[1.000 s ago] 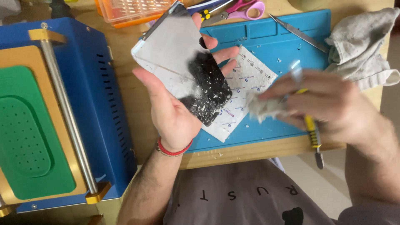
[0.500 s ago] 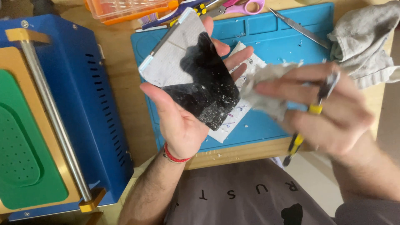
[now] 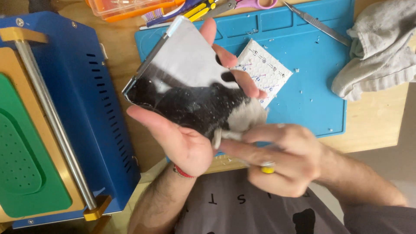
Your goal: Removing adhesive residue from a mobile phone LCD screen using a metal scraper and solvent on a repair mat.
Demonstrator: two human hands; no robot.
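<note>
My left hand [image 3: 184, 138] holds a phone [image 3: 186, 93] by its edges, glossy black face up and speckled with white bits. My right hand [image 3: 281, 156] presses a small grey wipe [image 3: 247, 119] against the phone's lower right corner. In the same hand sits a yellow-handled tool [image 3: 267, 168], of which only the handle end shows. A white padded pouch [image 3: 264, 69] lies on the blue work mat [image 3: 312, 86] just behind the phone.
A blue machine [image 3: 86, 108] with a green pad and a steel roller bar fills the left. A grey cloth [image 3: 381, 47] lies at the right. Tweezers [image 3: 316, 24], scissors [image 3: 255, 3], a brush and an orange parts box [image 3: 130, 6] line the far edge.
My right hand moved left with the wipe, from beside the phone onto its lower right corner. My left hand tilted the phone and brought it closer to me.
</note>
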